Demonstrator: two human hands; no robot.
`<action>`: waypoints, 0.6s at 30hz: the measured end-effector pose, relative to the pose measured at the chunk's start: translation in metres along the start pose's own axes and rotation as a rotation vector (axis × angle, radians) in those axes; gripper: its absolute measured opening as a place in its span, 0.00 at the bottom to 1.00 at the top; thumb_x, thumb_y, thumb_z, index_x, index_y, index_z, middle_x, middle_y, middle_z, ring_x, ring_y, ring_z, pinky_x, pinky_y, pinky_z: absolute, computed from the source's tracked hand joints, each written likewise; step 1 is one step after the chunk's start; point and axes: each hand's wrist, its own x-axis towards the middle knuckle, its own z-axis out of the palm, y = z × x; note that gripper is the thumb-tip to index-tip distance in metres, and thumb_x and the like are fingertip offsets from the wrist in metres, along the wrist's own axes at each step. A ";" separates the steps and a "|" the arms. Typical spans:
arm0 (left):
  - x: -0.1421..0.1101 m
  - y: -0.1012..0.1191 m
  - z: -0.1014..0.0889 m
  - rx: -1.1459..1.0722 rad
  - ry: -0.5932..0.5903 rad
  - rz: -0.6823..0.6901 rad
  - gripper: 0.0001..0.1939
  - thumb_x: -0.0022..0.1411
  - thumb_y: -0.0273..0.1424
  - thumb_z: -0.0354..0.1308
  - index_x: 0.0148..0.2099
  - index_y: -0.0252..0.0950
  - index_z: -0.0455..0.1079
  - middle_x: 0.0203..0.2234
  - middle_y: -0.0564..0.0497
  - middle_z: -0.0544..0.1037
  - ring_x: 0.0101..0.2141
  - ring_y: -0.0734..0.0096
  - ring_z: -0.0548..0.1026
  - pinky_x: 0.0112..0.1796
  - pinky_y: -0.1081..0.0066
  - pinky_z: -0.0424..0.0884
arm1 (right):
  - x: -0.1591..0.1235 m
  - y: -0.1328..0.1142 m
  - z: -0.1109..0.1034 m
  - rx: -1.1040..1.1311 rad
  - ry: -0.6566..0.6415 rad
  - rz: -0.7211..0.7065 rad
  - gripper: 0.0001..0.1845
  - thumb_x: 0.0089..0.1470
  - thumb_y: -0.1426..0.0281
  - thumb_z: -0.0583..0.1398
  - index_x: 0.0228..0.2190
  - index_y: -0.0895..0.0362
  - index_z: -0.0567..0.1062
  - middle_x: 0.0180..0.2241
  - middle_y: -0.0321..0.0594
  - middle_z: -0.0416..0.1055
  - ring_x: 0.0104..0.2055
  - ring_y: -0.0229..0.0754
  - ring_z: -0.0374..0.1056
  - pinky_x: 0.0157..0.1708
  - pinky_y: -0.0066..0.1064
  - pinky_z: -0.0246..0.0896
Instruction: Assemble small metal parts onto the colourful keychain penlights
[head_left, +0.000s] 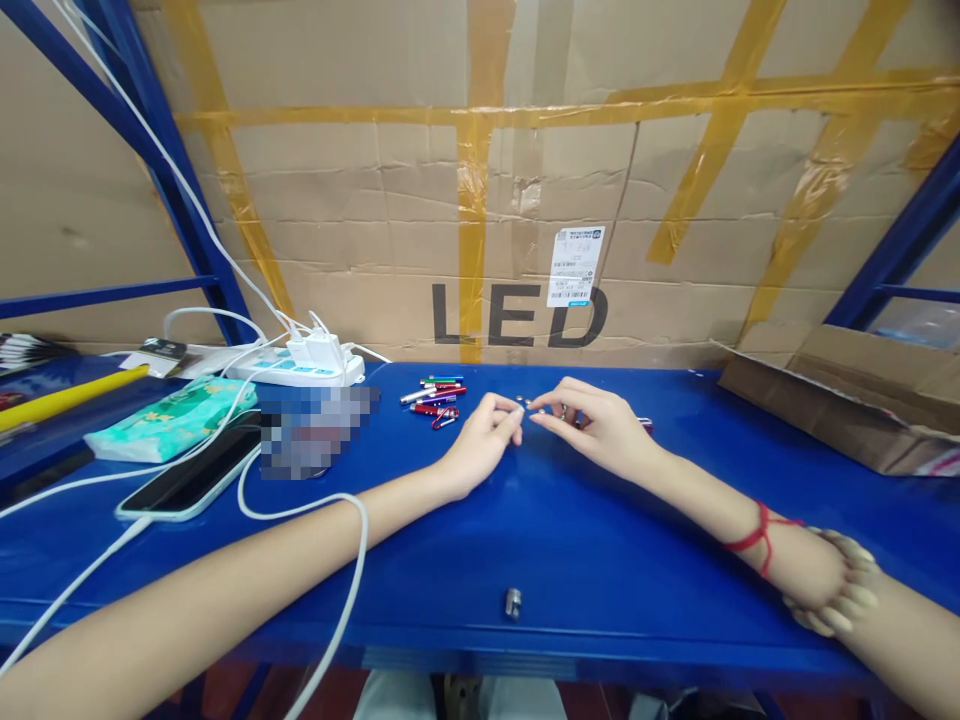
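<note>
My left hand (482,440) is closed in a pinch above the blue table, with a tiny pale piece at its fingertips that is too small to name. Facing it, my right hand (596,425) has thumb and forefinger drawn close together, and whatever is between them is hidden. The two sets of fingertips almost meet. Several small shiny bits (541,411) lie just behind the fingers. Left of my hands is a pile of slim coloured metal tubes (439,397), with a small red carabiner clip (445,419). Near the front edge lies a short silver metal cylinder (513,603).
A phone (195,470) on a charging cable, a green tissue pack (176,418) and a white power strip (300,370) occupy the left. One white cable (358,560) loops over my left forearm. An open cardboard box (847,400) stands right; taped cardboard (360,220) backs the table.
</note>
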 end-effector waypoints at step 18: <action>0.007 0.002 -0.001 -0.143 0.192 -0.042 0.03 0.70 0.24 0.43 0.40 0.33 0.54 0.19 0.56 0.64 0.19 0.77 0.58 0.22 0.79 0.53 | -0.018 -0.110 -0.015 0.309 -0.580 -0.339 0.16 0.54 0.59 0.59 0.40 0.54 0.77 0.36 0.37 0.71 0.24 0.27 0.64 0.26 0.20 0.58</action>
